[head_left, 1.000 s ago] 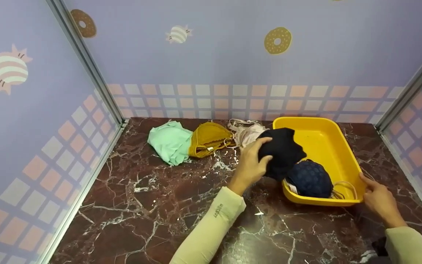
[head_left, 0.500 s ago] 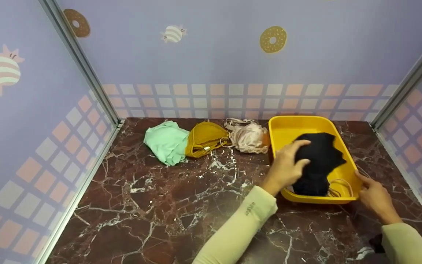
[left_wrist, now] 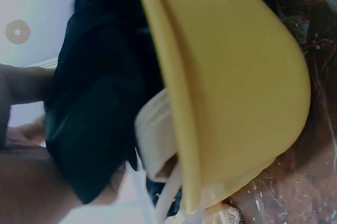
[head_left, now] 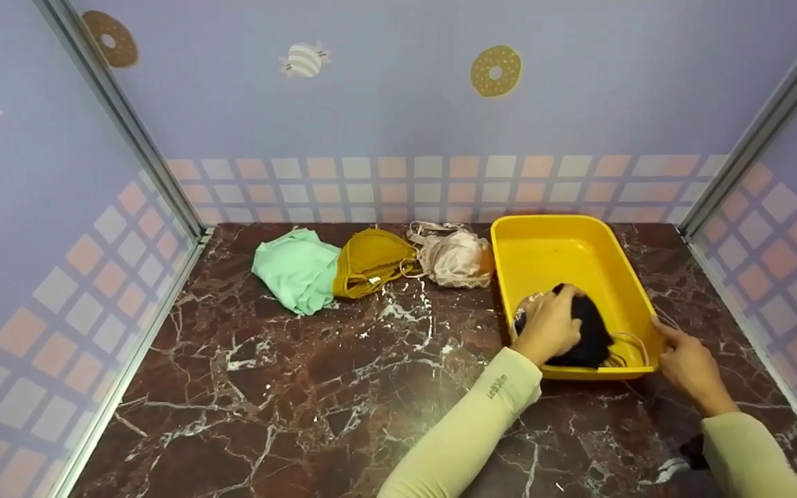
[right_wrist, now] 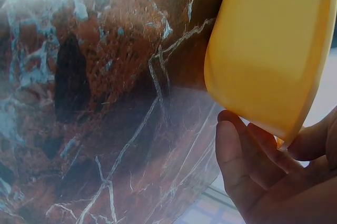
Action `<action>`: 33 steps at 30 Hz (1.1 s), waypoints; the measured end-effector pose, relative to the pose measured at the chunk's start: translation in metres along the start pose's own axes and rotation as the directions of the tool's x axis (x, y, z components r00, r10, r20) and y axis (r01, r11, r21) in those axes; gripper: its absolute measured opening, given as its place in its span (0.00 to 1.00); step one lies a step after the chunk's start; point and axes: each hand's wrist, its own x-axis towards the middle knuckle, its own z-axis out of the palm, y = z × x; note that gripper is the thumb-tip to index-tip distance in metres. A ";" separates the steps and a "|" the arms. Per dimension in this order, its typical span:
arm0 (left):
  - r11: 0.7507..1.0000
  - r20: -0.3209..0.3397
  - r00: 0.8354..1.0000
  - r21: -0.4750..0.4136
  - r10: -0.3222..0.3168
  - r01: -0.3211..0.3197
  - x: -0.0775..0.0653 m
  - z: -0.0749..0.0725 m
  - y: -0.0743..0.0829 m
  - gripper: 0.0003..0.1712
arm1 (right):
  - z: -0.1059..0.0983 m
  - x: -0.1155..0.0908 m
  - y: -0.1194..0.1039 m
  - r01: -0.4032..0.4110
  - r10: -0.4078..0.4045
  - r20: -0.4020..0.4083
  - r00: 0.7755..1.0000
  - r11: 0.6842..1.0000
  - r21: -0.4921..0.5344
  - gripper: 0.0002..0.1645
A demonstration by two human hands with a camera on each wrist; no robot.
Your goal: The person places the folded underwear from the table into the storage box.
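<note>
In the head view, my left hand (head_left: 549,328) is inside the near end of the yellow tray (head_left: 557,252), holding a black garment (head_left: 589,339). The black cloth (left_wrist: 97,87) hangs close to the tray wall in the left wrist view, with fingers on it. The navy bra beneath is almost wholly covered; a pale strap (head_left: 634,339) shows beside it. My right hand (head_left: 690,363) grips the tray's near right corner. Thumb and fingers (right_wrist: 239,155) pinch around that rim in the right wrist view.
Left of the tray, a pale pink bra (head_left: 457,259), a mustard bra (head_left: 374,256) and a mint-green garment (head_left: 298,270) lie in a row along the back of the dark marbled table (head_left: 288,401). Lilac patterned panels (head_left: 385,104) enclose the back and sides.
My left hand has carried the black garment rightward over the tray and down onto the navy bra, covering it. My right hand has stayed on the tray corner. The head view has shifted slightly.
</note>
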 end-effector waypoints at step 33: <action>1.000 -0.095 0.995 -0.006 0.023 -0.024 -0.018 -0.044 -0.051 0.20 | 0.000 -0.002 0.002 0.015 -0.016 0.013 1.000 1.000 0.008 0.37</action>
